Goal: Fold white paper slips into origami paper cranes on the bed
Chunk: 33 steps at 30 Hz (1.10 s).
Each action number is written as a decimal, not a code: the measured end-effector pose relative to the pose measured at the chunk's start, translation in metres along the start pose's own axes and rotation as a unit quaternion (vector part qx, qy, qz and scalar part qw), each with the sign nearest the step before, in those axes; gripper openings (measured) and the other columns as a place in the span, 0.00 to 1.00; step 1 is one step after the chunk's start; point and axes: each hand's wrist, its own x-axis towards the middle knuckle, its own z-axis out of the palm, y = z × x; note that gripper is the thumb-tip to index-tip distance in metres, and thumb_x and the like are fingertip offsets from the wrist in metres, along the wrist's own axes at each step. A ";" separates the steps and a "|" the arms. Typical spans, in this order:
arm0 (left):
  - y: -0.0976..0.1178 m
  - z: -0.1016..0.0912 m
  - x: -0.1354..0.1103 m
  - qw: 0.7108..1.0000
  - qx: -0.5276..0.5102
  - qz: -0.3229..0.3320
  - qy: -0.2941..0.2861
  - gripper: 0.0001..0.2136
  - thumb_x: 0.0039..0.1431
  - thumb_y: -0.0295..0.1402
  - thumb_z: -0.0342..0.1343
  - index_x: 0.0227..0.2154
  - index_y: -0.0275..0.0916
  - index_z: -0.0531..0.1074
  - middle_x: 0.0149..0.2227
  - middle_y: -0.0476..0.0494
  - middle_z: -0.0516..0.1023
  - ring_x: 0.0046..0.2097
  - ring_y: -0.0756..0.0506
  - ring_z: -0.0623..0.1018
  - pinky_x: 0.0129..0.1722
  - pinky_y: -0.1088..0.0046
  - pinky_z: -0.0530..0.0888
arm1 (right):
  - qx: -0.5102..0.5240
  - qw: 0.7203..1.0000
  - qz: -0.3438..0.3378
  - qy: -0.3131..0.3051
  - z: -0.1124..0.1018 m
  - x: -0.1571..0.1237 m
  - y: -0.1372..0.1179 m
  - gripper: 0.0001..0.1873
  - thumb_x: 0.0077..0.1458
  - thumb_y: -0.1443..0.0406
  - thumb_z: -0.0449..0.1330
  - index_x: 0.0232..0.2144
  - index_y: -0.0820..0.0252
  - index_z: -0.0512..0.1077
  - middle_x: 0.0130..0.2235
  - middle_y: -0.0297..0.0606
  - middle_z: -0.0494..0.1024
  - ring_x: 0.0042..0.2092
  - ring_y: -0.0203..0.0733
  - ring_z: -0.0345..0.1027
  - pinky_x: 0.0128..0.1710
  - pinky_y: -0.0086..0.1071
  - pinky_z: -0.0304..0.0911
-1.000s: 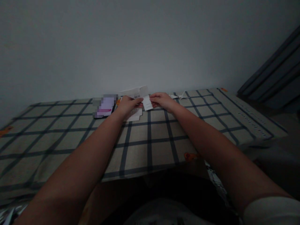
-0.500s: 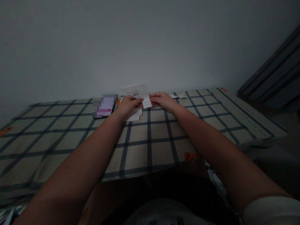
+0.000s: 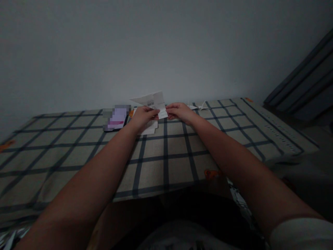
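Note:
A creased sheet of white printed paper (image 3: 158,100) is held up between my two hands, its upper part slanting away to the left. My left hand (image 3: 142,117) pinches its lower left part, thumb on top. At the paper's right edge, the fingers of my right hand (image 3: 180,112) are closed on it. Beneath my left hand lie more white paper sheets (image 3: 148,130) on the table. To their left rests a phone or tablet (image 3: 117,118) with a lit, partly blurred screen. Beyond my right hand sits a folded white paper piece (image 3: 202,106).
A checked tablecloth (image 3: 179,163) in beige and dark blue covers the table, which stands against a plain wall (image 3: 166,48). A dark curtain (image 3: 304,73) hangs at the right. The table's front edge is close to my body.
The paper's upper flap has tilted up and opened out a little more, and its lower front part has shifted slightly. Both hands stay almost in the same place.

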 end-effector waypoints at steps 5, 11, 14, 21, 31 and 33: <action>0.002 0.000 -0.001 1.000 0.020 -0.003 0.002 0.12 0.43 0.39 0.68 0.23 0.34 0.78 0.25 0.41 0.80 0.25 0.48 0.76 0.27 0.73 0.72 | -0.024 0.999 0.011 0.030 0.003 -0.004 -0.005 0.07 0.55 0.76 0.59 0.31 0.63 0.74 0.24 0.33 0.76 0.25 0.31 0.70 0.29 0.23 0.69; -0.003 -0.001 0.003 1.000 0.010 0.003 0.010 0.13 0.43 0.40 0.67 0.26 0.34 0.78 0.27 0.41 0.80 0.26 0.47 0.77 0.29 0.71 0.73 | -0.007 1.000 0.019 0.009 0.002 -0.004 -0.004 0.06 0.56 0.75 0.59 0.34 0.63 0.74 0.26 0.34 0.77 0.27 0.31 0.71 0.30 0.23 0.70; -0.004 -0.003 0.003 1.000 0.018 0.008 0.020 0.14 0.43 0.41 0.68 0.26 0.34 0.78 0.26 0.41 0.79 0.26 0.47 0.76 0.29 0.70 0.73 | -0.006 1.000 0.021 0.005 0.001 -0.003 -0.003 0.06 0.55 0.75 0.59 0.33 0.63 0.74 0.26 0.34 0.77 0.26 0.31 0.71 0.29 0.23 0.70; 0.001 -0.001 0.000 1.000 0.006 0.019 0.011 0.14 0.43 0.41 0.68 0.26 0.35 0.76 0.27 0.43 0.79 0.28 0.47 0.77 0.33 0.71 0.74 | -0.017 1.000 0.016 0.010 0.002 -0.004 -0.004 0.06 0.54 0.76 0.59 0.31 0.63 0.75 0.26 0.35 0.77 0.26 0.30 0.70 0.29 0.23 0.69; -0.003 -0.003 0.007 0.998 0.011 0.040 0.041 0.16 0.43 0.42 0.68 0.28 0.33 0.79 0.28 0.42 0.80 0.30 0.47 0.78 0.37 0.69 0.75 | -0.015 1.000 0.001 0.006 0.003 -0.005 -0.004 0.07 0.53 0.76 0.60 0.33 0.64 0.75 0.27 0.34 0.77 0.27 0.31 0.71 0.30 0.23 0.69; -0.004 -0.004 0.008 0.998 0.017 0.041 0.048 0.16 0.44 0.43 0.67 0.28 0.32 0.79 0.28 0.42 0.80 0.31 0.47 0.78 0.38 0.69 0.76 | -0.009 1.000 0.001 0.005 0.004 -0.006 -0.005 0.07 0.53 0.76 0.60 0.33 0.63 0.75 0.28 0.34 0.78 0.28 0.30 0.71 0.31 0.23 0.69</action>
